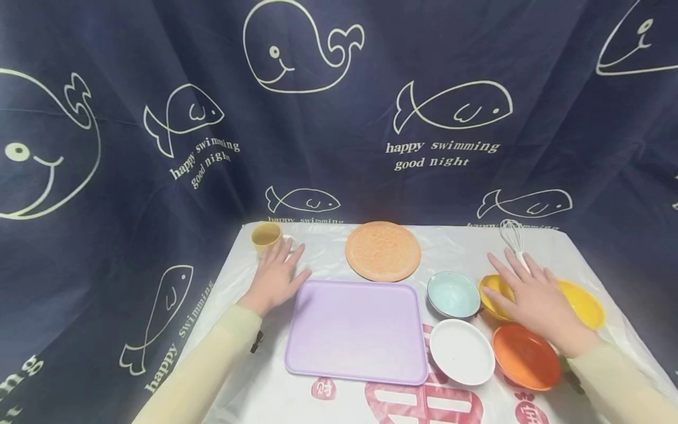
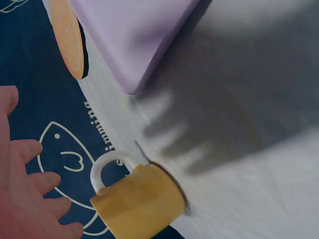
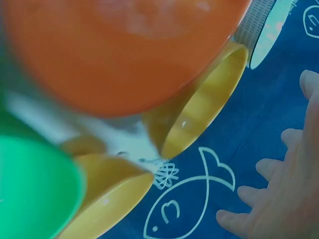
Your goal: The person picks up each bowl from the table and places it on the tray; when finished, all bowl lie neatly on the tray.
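Both the left hand and the right hand are hovering, their fingers spread wide and nearly straight, gripping nothing; the left is sitting nearer the yellow mug, which is standing upright on the worktop just beyond those fingers and a little to their left, its white handle pointing their way; the right is hanging over the yellow bowl, with the whisk lying just ahead, its long axis running from the worktop's far edge back towards the fingers; whether they are touching it, the views are not showing; the purple tray is resting between the hands, nearer the left.
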`<state>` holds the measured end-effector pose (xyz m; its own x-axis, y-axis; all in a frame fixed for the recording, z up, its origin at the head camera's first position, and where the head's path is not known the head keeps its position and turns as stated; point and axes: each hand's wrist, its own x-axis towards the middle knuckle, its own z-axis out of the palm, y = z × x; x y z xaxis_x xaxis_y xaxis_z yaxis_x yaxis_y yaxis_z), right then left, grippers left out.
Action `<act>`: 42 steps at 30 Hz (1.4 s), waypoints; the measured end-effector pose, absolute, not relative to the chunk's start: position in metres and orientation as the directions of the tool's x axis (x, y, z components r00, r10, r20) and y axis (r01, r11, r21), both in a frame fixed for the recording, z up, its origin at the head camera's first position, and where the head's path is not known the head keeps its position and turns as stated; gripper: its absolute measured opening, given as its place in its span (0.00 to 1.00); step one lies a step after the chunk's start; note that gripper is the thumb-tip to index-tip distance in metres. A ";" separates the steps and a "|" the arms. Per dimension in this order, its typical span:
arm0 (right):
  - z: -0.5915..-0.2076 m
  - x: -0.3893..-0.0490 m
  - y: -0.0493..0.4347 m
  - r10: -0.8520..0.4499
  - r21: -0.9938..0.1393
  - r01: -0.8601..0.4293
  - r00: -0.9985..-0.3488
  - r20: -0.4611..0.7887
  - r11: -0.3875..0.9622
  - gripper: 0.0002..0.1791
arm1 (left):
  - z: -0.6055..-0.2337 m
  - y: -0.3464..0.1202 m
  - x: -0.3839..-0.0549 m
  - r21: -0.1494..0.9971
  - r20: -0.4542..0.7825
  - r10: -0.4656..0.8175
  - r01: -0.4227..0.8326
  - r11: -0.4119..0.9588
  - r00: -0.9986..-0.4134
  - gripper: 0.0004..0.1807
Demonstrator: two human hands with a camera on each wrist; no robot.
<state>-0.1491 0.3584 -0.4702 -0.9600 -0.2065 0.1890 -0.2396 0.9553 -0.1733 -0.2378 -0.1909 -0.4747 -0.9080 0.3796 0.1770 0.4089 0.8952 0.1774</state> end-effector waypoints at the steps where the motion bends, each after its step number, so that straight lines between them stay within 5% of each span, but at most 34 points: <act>1: -0.471 -0.145 0.363 -0.199 -0.171 -0.232 -0.961 0.190 0.957 0.46 | -0.475 -0.192 -0.236 0.184 0.188 0.379 0.412 0.893 -0.906 0.37; 13: -0.490 -0.088 0.418 -0.085 -0.226 -0.130 -0.977 0.197 0.965 0.49 | -0.510 -0.204 -0.201 0.260 0.202 0.323 0.368 0.893 -0.925 0.31; 28: -0.552 -0.006 0.469 0.187 -0.326 0.181 -0.982 -0.011 0.928 0.64 | -0.551 -0.191 -0.179 0.391 0.040 0.173 0.175 0.904 -0.984 0.30; 36: -0.566 0.001 0.467 0.214 -0.374 0.162 -0.972 0.102 0.913 0.70 | -0.556 -0.191 -0.178 0.454 0.031 0.182 0.176 0.873 -0.983 0.26; 42: -0.563 -0.001 0.463 0.302 -0.362 0.272 -0.953 0.027 0.892 0.73 | -0.556 -0.198 -0.178 0.523 -0.006 0.194 0.162 0.837 -0.981 0.27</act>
<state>-0.0008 0.4626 -0.5625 -0.9529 0.3021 0.0273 0.2722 0.8915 -0.3621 -0.1782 -0.1975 -0.5558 -0.9810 0.1938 -0.0060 0.1621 0.8369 0.5229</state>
